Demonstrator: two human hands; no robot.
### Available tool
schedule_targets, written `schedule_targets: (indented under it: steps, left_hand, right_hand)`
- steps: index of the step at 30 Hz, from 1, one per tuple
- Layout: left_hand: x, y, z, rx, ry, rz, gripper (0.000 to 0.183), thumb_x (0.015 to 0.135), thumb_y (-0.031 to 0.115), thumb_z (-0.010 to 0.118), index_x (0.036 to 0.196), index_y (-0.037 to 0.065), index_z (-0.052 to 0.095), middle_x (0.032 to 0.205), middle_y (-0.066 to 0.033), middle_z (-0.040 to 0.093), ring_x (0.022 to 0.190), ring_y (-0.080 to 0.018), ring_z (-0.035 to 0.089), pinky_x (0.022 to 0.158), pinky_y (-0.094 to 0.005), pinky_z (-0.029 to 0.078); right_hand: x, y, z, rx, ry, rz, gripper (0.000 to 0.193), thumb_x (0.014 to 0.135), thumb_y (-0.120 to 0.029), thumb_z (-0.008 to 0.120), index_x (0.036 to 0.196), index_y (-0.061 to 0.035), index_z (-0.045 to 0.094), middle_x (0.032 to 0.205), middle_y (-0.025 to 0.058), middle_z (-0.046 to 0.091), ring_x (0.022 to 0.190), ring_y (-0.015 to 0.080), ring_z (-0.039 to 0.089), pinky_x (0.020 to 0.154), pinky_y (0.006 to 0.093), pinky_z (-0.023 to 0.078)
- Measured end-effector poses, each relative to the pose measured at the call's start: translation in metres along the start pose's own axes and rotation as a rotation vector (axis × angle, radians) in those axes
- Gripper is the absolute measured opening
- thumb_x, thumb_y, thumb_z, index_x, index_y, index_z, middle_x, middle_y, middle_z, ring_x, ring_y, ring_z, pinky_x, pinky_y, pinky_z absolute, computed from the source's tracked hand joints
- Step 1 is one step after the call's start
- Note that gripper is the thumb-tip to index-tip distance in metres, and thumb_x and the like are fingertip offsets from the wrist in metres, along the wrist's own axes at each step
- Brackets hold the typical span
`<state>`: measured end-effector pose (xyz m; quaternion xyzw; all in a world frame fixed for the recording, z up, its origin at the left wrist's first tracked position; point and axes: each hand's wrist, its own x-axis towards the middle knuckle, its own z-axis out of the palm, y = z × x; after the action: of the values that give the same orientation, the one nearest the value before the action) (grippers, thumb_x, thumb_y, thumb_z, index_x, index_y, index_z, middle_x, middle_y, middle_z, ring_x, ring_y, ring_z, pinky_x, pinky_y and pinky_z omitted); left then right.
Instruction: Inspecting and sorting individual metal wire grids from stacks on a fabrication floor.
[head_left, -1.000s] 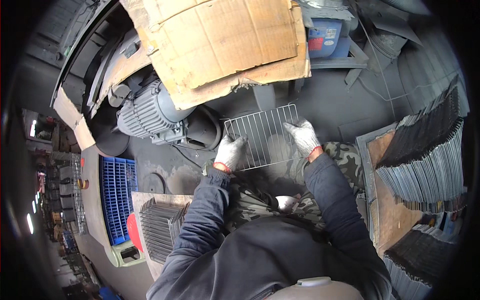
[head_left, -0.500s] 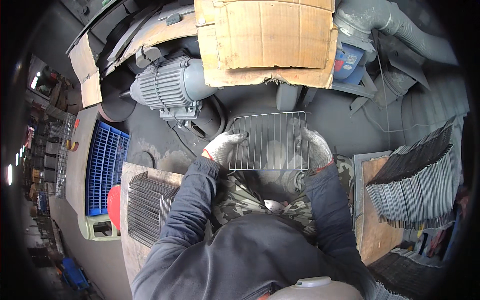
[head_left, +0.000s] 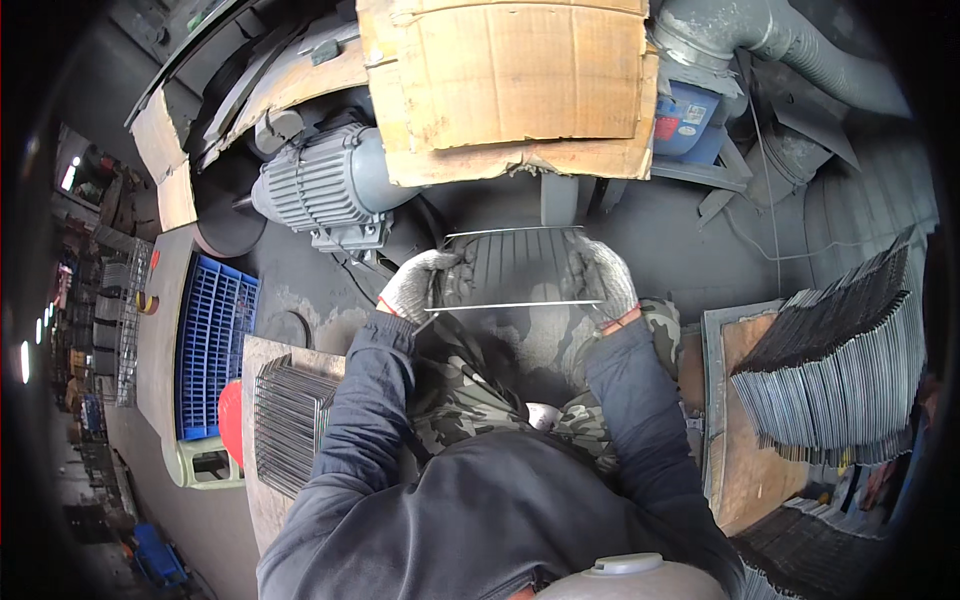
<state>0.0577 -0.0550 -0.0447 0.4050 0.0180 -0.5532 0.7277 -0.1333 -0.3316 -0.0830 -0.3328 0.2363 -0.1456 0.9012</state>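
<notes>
A wire rack (head_left: 515, 304) with thin parallel bars is held in front of my lap, tilted so that it looks shallower than it is wide. My left hand (head_left: 412, 284), in a whitish knit glove with dark fingertips, is closed on its left side. The opposite side is gripped by my right hand (head_left: 608, 280), gloved the same way. Some of the fingers are behind or between the bars. Beside my left arm, a smaller stack of wire racks (head_left: 288, 420) rests on a board. To my right stands a tall, leaning stack of similar racks (head_left: 830, 370).
A grey electric motor (head_left: 315, 185) is ahead on the left, beside a hanging cardboard sheet (head_left: 510, 85). Ducting (head_left: 810, 50) runs at the far right. A blue plastic crate (head_left: 215, 345) and a red round object (head_left: 231, 424) are at the left. More racks (head_left: 810, 545) lie lower right.
The rack has tipped from nearly face-on to a steeper angle, both hands turning with it. Hands and rack sit slightly further left in view, and the surroundings have shifted a little too.
</notes>
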Motion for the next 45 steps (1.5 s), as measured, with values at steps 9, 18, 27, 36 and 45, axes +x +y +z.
schedule_targets:
  steps: [9,18,27,36,45]
  left_hand:
    - [0.065,-0.047,0.096,0.016,-0.098,-0.100,0.019,0.100,0.012,0.062,0.110,-0.002,0.071,0.096,-0.0148,0.077,0.082,-0.0224,0.075,0.078,-0.0333,0.062]
    - [0.034,-0.020,0.031,-0.079,0.146,-0.060,0.030,0.103,0.021,0.059,0.120,-0.002,0.069,0.077,0.0008,0.065,0.058,-0.0149,0.057,0.054,-0.0328,0.050]
    - [0.076,-0.050,0.071,-0.041,-0.084,-0.009,0.016,0.101,0.012,0.061,0.111,0.001,0.066,0.097,-0.0154,0.074,0.083,-0.0237,0.072,0.080,-0.0360,0.061]
    - [0.003,-0.035,0.006,-0.228,0.047,-0.023,0.018,0.102,0.014,0.063,0.109,0.000,0.072,0.091,-0.0085,0.075,0.076,-0.0174,0.072,0.067,-0.0310,0.060]
    - [-0.099,-0.049,0.026,-0.217,0.162,0.128,0.032,0.104,0.020,0.056,0.120,-0.004,0.072,0.098,-0.0170,0.078,0.082,-0.0294,0.077,0.075,-0.0429,0.065]
  right_hand:
    - [-0.024,-0.064,-0.056,0.189,0.307,-0.240,0.035,0.107,-0.035,0.064,0.129,-0.0087,0.072,0.092,-0.0005,0.071,0.070,0.0140,0.063,0.062,0.0300,0.052]
    - [0.000,-0.024,-0.005,0.085,-0.016,-0.089,0.029,0.104,-0.036,0.071,0.110,-0.0078,0.073,0.086,0.0042,0.068,0.068,0.0194,0.064,0.059,0.0357,0.053]
    - [-0.011,-0.056,-0.041,0.313,0.153,-0.230,0.038,0.106,-0.041,0.061,0.117,-0.0075,0.076,0.084,0.0049,0.073,0.070,0.0207,0.069,0.061,0.0366,0.056]
    - [-0.009,-0.024,0.006,-0.131,-0.127,-0.028,0.037,0.105,-0.039,0.066,0.093,-0.0042,0.068,0.082,0.0122,0.070,0.061,0.0238,0.068,0.056,0.0351,0.054]
    - [-0.035,0.000,0.001,-0.396,-0.372,0.122,0.058,0.107,-0.046,0.062,0.108,0.0116,0.068,0.091,0.0206,0.075,0.070,0.0319,0.075,0.063,0.0409,0.060]
